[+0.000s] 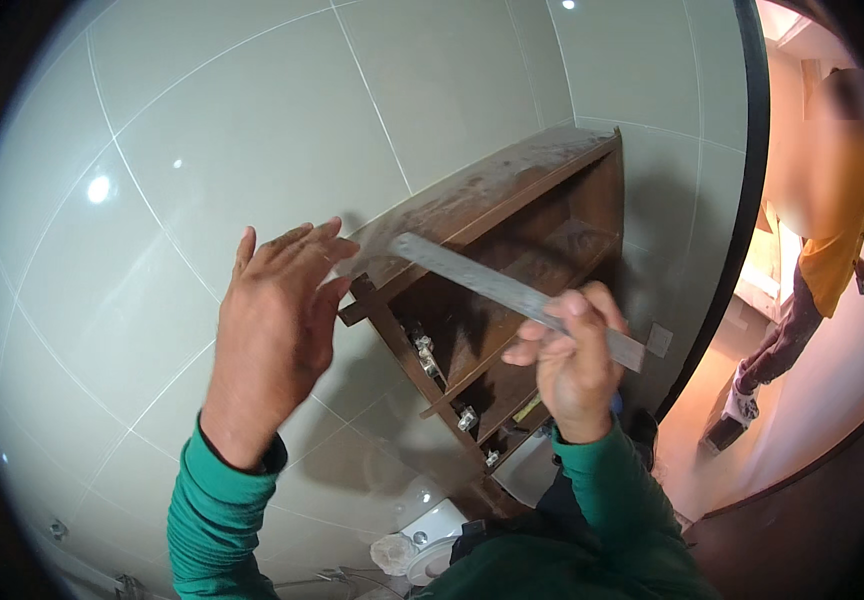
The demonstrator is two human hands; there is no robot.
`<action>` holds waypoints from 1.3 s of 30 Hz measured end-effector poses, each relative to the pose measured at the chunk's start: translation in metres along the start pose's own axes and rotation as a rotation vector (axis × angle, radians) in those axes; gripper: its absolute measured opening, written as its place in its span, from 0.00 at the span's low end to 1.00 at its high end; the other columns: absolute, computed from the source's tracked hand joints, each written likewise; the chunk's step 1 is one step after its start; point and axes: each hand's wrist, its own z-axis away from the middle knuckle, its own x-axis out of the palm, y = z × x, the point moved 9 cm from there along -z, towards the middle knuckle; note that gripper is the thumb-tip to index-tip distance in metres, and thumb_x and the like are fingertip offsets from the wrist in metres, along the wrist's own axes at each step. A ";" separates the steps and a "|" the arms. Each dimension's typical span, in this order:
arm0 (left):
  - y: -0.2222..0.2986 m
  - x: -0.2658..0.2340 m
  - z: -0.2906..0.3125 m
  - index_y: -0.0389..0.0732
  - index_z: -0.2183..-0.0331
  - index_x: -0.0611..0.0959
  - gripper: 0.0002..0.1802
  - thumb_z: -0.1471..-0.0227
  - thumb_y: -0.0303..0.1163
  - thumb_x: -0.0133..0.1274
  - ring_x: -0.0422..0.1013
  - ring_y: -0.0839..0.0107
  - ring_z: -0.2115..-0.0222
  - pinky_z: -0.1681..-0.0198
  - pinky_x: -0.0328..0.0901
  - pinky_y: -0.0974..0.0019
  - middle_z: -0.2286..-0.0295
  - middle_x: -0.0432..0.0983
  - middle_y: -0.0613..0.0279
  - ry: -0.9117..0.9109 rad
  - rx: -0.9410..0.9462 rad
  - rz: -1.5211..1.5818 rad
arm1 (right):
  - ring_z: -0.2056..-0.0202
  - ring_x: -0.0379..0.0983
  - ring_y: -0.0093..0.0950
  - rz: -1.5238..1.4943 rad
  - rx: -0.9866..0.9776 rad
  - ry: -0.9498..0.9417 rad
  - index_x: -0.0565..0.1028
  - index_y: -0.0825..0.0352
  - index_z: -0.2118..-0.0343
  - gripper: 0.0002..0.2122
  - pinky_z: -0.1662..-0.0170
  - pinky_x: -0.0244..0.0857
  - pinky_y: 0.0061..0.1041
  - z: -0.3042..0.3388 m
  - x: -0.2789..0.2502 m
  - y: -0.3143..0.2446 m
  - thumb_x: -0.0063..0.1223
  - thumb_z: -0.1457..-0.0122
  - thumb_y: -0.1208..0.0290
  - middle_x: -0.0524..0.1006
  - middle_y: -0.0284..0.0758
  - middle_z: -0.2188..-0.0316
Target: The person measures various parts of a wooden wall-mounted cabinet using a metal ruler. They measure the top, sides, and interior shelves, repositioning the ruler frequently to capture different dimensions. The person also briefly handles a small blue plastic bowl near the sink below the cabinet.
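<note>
A flat metal ruler (472, 278) slants across the middle of the view, held in my right hand (580, 365) near its lower right end. Its far end points up and left, over the dusty top of a brown wooden cabinet (512, 215). My left hand (277, 325) is raised beside the cabinet's left corner, fingers apart with nothing seen in them; its fingertips are near that corner, and whether they touch it I cannot tell. Metal hinges (425, 352) line the cabinet's left side panel, and its front stands open on shelves.
Pale tiled walls (182, 110) rise behind and left of the cabinet. A white toilet (434, 530) is below. At right, beyond a dark door frame (742, 220), a person in a yellow-orange top (837, 250) stands in a lit room.
</note>
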 end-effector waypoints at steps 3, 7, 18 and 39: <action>-0.017 0.021 -0.021 0.42 0.48 0.84 0.18 0.41 0.30 0.59 0.72 0.49 0.43 0.31 0.46 0.32 0.52 0.82 0.55 -0.194 -0.091 0.395 | 0.75 0.80 0.31 0.031 0.040 -0.009 0.68 0.65 0.67 0.08 0.76 0.80 0.36 -0.009 0.015 0.015 0.49 0.31 0.68 0.75 0.38 0.72; 0.005 0.055 -0.023 0.43 0.45 0.81 0.22 0.41 0.35 0.59 0.71 0.52 0.42 0.31 0.47 0.31 0.51 0.81 0.50 -0.274 0.188 0.058 | 0.76 0.79 0.32 0.032 0.077 0.005 0.67 0.67 0.69 0.10 0.75 0.80 0.38 -0.018 0.016 0.026 0.48 0.32 0.68 0.73 0.39 0.74; 0.023 0.082 -0.032 0.30 0.37 0.66 0.39 0.41 0.42 0.59 0.62 0.49 0.36 0.29 0.48 0.38 0.40 0.67 0.39 -0.368 0.123 -0.261 | 0.79 0.78 0.33 0.061 0.084 -0.031 0.67 0.69 0.71 0.12 0.76 0.80 0.38 -0.053 0.006 0.025 0.50 0.34 0.67 0.74 0.40 0.76; 0.059 0.146 -0.108 0.17 0.38 0.57 0.51 0.48 0.39 0.66 0.62 0.38 0.38 0.33 0.58 0.47 0.43 0.64 0.22 -0.466 0.272 -0.255 | 0.75 0.78 0.29 -0.139 0.002 0.251 0.71 0.67 0.66 0.11 0.77 0.79 0.34 -0.126 -0.054 0.028 0.54 0.35 0.64 0.73 0.38 0.67</action>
